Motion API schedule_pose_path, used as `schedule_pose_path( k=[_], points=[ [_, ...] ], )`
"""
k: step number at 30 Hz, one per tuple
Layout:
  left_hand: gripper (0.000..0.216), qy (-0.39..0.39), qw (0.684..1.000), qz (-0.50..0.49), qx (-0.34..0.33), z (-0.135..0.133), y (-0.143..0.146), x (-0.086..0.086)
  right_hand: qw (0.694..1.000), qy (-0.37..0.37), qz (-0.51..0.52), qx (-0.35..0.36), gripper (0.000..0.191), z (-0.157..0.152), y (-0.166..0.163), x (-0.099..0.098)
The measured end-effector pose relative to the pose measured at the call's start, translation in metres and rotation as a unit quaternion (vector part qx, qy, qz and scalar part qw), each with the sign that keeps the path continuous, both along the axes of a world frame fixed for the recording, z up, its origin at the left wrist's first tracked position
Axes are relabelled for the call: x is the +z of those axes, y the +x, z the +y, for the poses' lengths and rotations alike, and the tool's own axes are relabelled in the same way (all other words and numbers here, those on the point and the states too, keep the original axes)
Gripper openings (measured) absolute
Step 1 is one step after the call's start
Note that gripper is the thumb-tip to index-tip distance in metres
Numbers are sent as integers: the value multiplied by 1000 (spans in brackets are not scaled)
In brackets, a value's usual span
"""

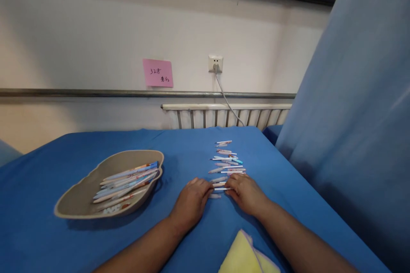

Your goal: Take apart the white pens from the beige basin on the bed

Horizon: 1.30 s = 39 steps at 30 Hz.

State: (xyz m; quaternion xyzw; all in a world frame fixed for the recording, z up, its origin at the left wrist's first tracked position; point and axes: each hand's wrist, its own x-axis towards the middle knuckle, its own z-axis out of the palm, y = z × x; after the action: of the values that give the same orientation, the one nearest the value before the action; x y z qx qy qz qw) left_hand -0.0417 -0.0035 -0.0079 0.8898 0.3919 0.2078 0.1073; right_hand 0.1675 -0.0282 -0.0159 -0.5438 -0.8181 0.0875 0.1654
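Both my hands rest on the blue table cloth (64, 239), fingers curled toward each other. My left hand (191, 201) and my right hand (245, 193) pinch the two ends of a thin pen (219, 187) lying crosswise between them. Beyond it a row of several pens and caps (226, 161) runs away from me. A pale cap (215, 196) lies just under the held pen. A beige tray (83, 196) to the left holds several more pens (128, 181).
A yellow cloth (246, 258) lies at the near edge between my forearms. A blue curtain (358, 106) hangs at the right. A radiator (224, 116), a wall socket with a cord (215, 64) and a pink note (158, 73) are behind the table.
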Motion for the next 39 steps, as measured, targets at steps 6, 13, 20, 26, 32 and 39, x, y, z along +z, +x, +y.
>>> schedule_pose_path(
  k=[6, 13, 20, 26, 32, 39],
  points=[
    [22, -15, 997, -47, 59, 11, -20, 2, 999, -10, -27, -38, 14, 6, 17, -1],
    [22, -43, 997, -50, 41, 10, -16, -3, 999, -27, -9, -42, 23, 5, 27, 4],
    [19, -48, 996, -66, 36, 10, -16, -2, 993, -63, -27, -95, 25, 6, 51, 10],
    [16, -65, 997, -39, 1, 7, -19, 1, 992, -80, -31, -90, 15, 5, 52, 10],
    [17, -58, 998, -5, -8, 5, -19, 0, 992, -90, -33, -81, 10, 6, 51, 8],
    [17, -63, 997, 35, 23, 7, -25, 1, 992, -99, -33, -73, 8, 8, 53, 6]
  ],
)
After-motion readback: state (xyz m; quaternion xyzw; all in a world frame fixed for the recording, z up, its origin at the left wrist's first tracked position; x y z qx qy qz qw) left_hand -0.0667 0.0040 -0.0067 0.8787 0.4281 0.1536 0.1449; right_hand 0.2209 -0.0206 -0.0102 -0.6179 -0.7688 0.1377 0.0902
